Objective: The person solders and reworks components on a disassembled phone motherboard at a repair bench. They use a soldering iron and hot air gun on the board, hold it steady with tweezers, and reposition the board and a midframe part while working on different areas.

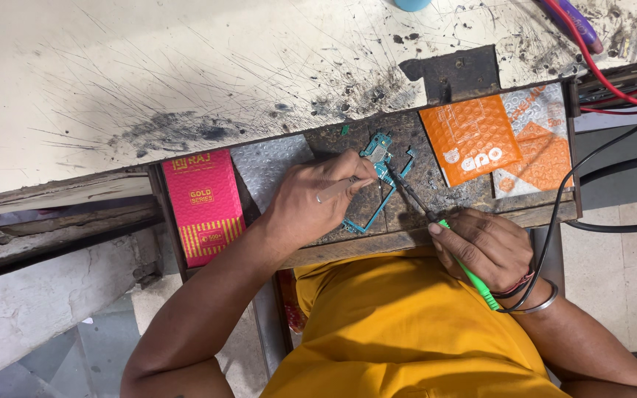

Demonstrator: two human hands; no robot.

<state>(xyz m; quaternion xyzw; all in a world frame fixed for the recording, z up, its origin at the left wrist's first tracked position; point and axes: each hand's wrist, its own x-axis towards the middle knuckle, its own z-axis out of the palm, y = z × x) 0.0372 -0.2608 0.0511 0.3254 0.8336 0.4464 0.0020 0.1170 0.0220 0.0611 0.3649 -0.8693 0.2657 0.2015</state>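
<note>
Green handle first: my right hand, low and right of the middle of the frame, has its grip shut around a soldering iron. Its black cord loops by my wrist. The dark tip slants up and left to a small teal circuit board in the middle of the frame.

My left hand is just left of the board. Its grip pinches thin tweezers that touch the board.

I think I should press the board flat, rest both wrists on the wooden edge, and touch only one tiny spot with the hot tip.

Room is tight. The board lies on a dark, burnt patch of the worktop. A pink box sits on the left, and orange bubble bags sit on the right. Red and black wires crowd the upper right. The pale scratched top beyond has more room.
</note>
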